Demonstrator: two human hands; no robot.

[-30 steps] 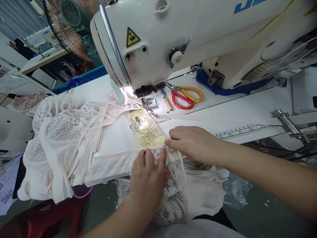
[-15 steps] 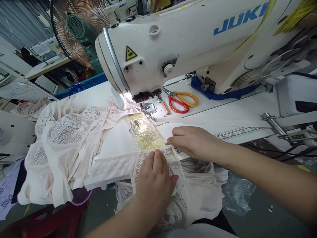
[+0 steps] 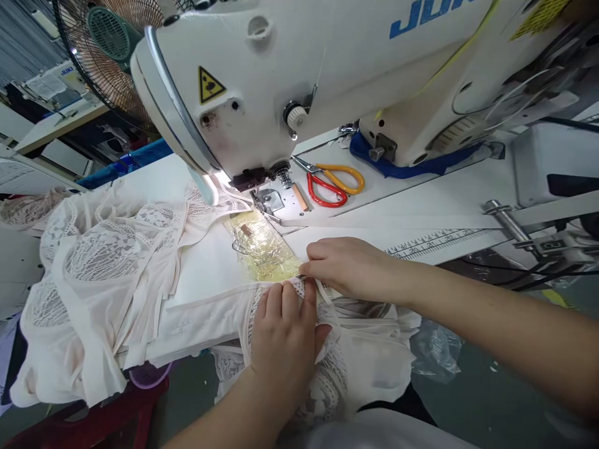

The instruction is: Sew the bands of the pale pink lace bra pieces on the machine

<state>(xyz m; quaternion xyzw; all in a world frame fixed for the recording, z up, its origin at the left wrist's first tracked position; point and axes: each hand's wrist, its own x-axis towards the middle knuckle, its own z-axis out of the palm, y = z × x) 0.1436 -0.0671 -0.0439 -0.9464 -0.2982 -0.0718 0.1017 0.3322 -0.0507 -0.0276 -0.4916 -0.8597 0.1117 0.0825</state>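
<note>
A pale pink lace bra [image 3: 334,368] lies over the table's front edge, its lower part hanging down. My left hand [image 3: 284,330] rests on its lace and edge band, fingers close together, gripping the fabric against the table edge. Just right of those fingertips, my right hand [image 3: 349,267] is closed in a pinch at the band. A small dark tip shows at its fingers, but what it holds is mostly hidden. Beyond the hands is a yellowish, tape-covered patch [image 3: 266,252] with thread bits on it, in front of the lit needle area of the sewing machine [image 3: 253,87].
A pile of lace bras [image 3: 103,268] covers the table's left side. Scissors with red and orange handles [image 3: 334,184] lie behind the needle area. A printed ruler [image 3: 430,242] runs along the front edge at right. A fan [image 3: 110,37] stands at back left.
The view has shifted closer and to the right. My right hand's pinch has come nearer to my left fingertips, and the left index finger now almost meets it at the band.
</note>
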